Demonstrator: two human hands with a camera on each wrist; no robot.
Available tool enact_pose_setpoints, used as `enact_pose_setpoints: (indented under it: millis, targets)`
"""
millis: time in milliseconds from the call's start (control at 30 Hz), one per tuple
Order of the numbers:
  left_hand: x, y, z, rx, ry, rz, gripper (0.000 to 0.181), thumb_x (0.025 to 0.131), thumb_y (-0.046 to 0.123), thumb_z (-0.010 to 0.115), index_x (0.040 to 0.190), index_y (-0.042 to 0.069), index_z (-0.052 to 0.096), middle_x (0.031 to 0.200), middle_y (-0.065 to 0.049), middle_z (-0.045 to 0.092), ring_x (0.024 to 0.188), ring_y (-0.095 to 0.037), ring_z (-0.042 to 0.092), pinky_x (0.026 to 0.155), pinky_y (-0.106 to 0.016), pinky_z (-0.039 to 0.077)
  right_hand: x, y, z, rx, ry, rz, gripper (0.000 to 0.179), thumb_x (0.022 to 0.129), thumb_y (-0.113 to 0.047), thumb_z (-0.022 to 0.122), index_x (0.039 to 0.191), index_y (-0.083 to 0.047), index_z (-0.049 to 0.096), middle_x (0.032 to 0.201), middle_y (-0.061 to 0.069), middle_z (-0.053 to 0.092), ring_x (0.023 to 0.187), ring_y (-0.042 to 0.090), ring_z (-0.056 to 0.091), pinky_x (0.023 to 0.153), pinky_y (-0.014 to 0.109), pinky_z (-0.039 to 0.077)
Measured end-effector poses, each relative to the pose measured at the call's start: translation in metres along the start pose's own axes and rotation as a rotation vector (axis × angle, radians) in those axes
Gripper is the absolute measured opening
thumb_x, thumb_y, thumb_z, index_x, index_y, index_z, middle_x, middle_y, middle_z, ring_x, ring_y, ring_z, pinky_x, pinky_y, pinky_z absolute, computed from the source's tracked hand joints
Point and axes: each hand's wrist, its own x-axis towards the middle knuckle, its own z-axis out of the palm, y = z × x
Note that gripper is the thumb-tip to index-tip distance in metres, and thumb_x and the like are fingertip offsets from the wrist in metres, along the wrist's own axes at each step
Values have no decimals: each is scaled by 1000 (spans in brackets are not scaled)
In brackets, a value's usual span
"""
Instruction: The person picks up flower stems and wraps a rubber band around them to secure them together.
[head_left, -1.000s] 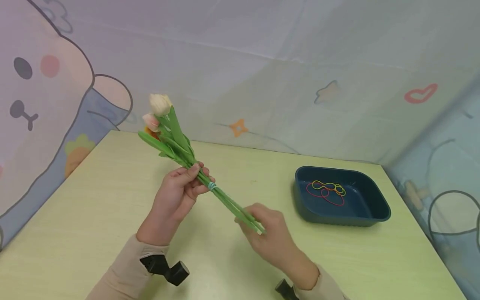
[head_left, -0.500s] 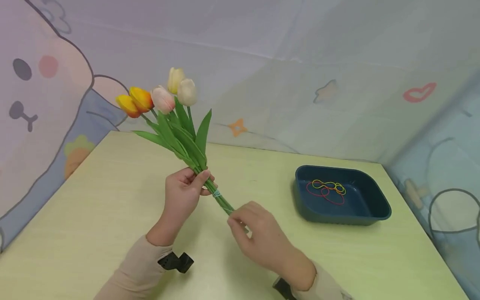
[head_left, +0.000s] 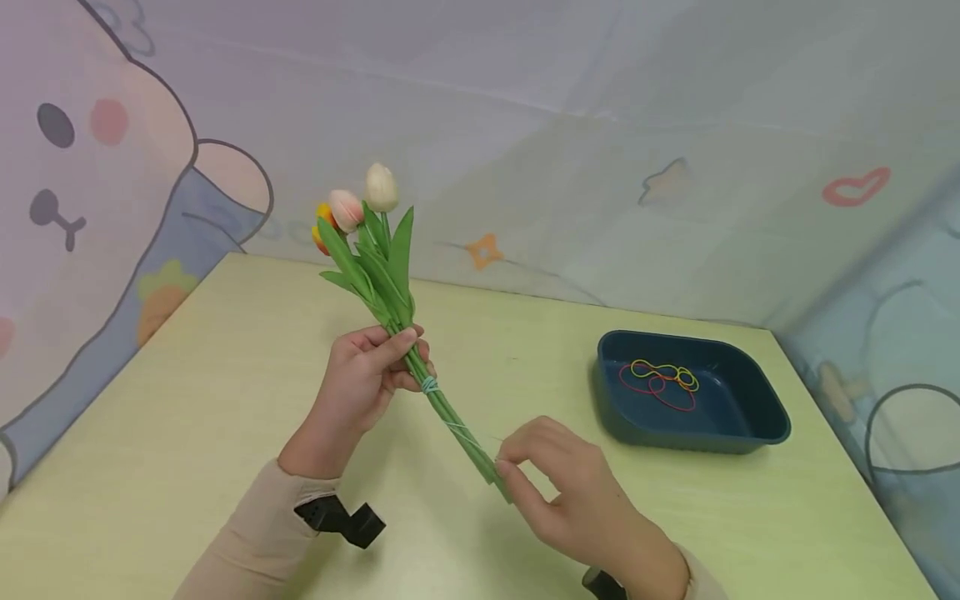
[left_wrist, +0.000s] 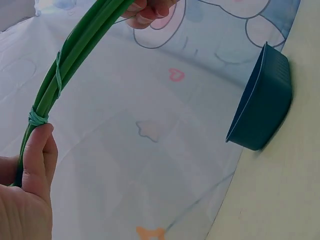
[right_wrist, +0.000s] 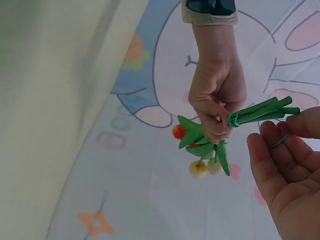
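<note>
My left hand [head_left: 356, 379] grips a bunch of artificial tulips [head_left: 390, 283] by the stems, just below the leaves. White, pink and yellow-orange blooms point up and away. A green rubber band [left_wrist: 38, 118] is wound tightly round the stems beside the left fingers, and a strand of it runs slanting down them. My right hand [head_left: 573, 492], by the cut stem ends [right_wrist: 282, 107], holds a loop of this band; in the right wrist view the green loop crosses its curled fingers [right_wrist: 295, 145].
A dark blue plastic basin [head_left: 697, 433] stands on the table at the right. Inside lie yellow rubber bands [head_left: 663, 372] and red rubber bands [head_left: 678, 408]. A cartoon-printed cloth [head_left: 525, 167] hangs behind the pale table [head_left: 187, 400].
The bouquet turned to show its blooms spread, then turned partly back. My right hand moved up along the stems, then back down and right, drawing a strand of the rubber band along the stems.
</note>
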Motion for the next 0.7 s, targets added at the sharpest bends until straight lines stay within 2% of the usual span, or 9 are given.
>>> enact_pose_setpoints:
  millis: [67, 233, 433, 567, 700]
  targets:
    - [0, 0, 1, -29, -4, -26, 22, 98, -2, 48, 85, 2, 66, 71, -4, 65, 61, -12, 67, 54, -20, 58, -1, -3, -1, 22, 16, -13, 14, 98, -14, 55, 88, -11, 63, 82, -3, 62, 79, 10, 60, 73, 17, 53]
    - [0, 0, 4, -88, 42, -74, 23, 100, -1, 46, 86, 1, 64, 71, -4, 64, 63, -13, 67, 53, -18, 57, -1, -7, -2, 64, 41, -18, 14, 98, -13, 55, 88, -9, 63, 81, -1, 63, 77, 11, 60, 74, 19, 54]
    - [-1, -3, 7, -155, 95, -121, 26, 101, -1, 42, 85, 3, 63, 70, -5, 63, 61, -14, 66, 54, -17, 57, -3, -9, -1, 54, 67, -29, 15, 99, -13, 54, 88, -8, 63, 81, 0, 63, 77, 13, 60, 75, 20, 54]
    - [-1, -4, 7, -195, 94, -147, 30, 102, 0, 40, 83, 4, 63, 70, -4, 63, 61, -14, 67, 53, -17, 57, -4, -7, 0, 73, 76, -66, 15, 98, -11, 54, 87, -6, 64, 82, 2, 63, 78, 14, 60, 74, 21, 54]
    - [-1, -5, 7, -200, 60, -164, 32, 102, 0, 38, 83, 4, 64, 71, -4, 63, 62, -13, 67, 53, -17, 57, -4, -3, -1, 126, 81, -90, 14, 97, -8, 56, 87, -5, 65, 81, 3, 63, 78, 15, 60, 73, 21, 54]
